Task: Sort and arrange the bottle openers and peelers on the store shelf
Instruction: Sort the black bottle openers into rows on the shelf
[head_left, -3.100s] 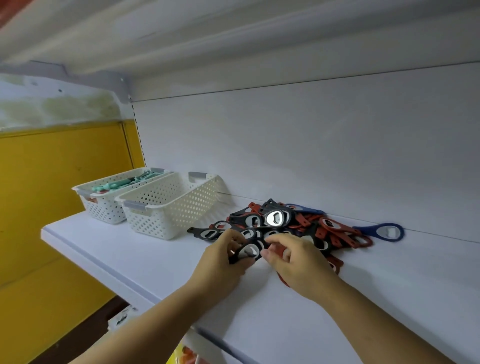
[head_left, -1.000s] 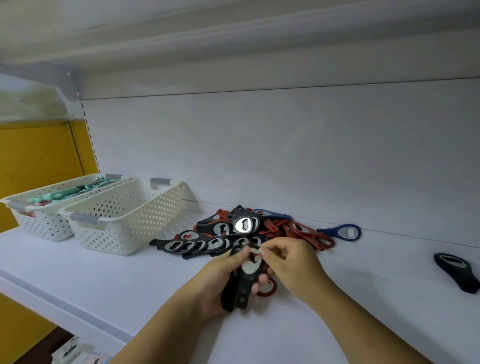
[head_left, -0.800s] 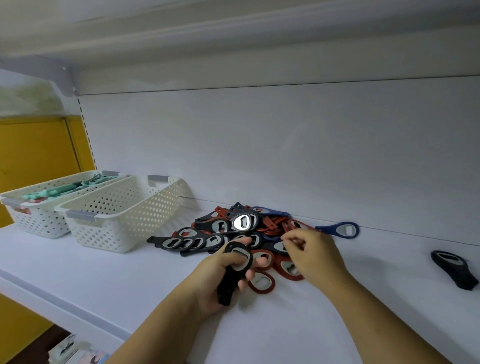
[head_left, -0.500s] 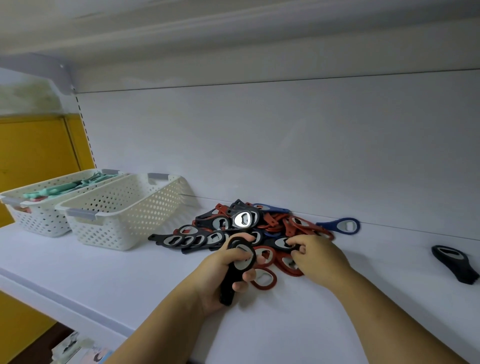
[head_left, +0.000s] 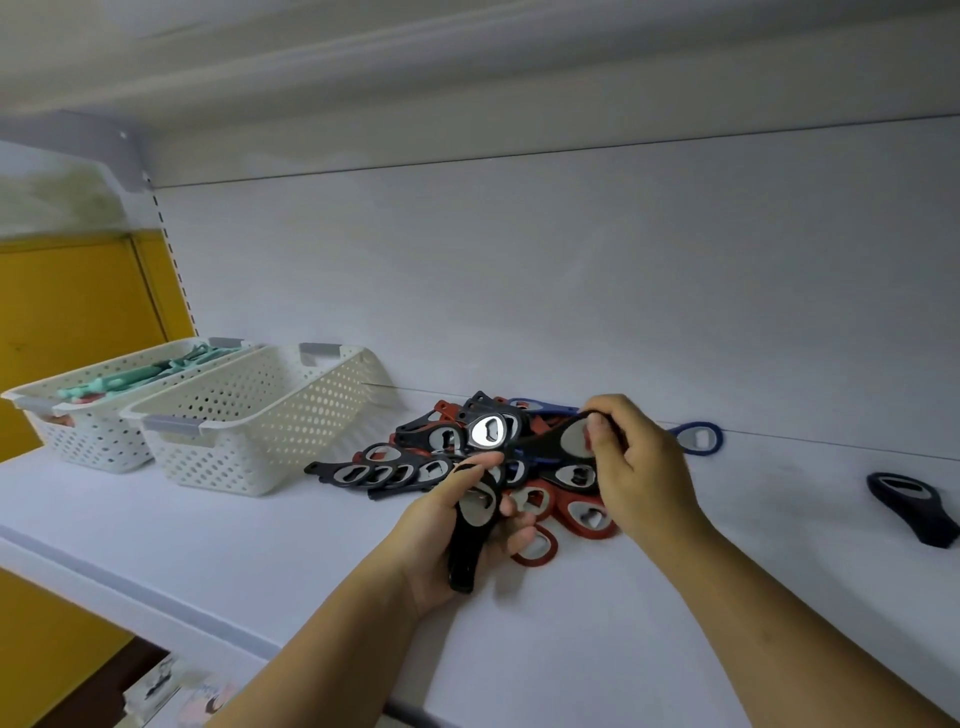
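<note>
Black opener (head_left: 470, 540) in left grip (head_left: 457, 525)

Our left hand (head_left: 457, 525) is curled closed, palm up, just below the opener pile (head_left: 467, 452). Our right hand (head_left: 639, 467) pinches shut above the pile's right side.

- Shelf (head_left: 156, 525): flat white board with a straight front edge, running from lower left toward the right.
- Back panel (head_left: 571, 291): plain white, with one horizontal seam near its top.
- Upper shelf underside (head_left: 467, 62): white, overhanging.
- Slotted upright (head_left: 174, 275): at the panel's left edge.
- Yellow wall (head_left: 67, 322): left of the unit, discoloured pale surface above it.
- Lighting: soft, even.
</note>
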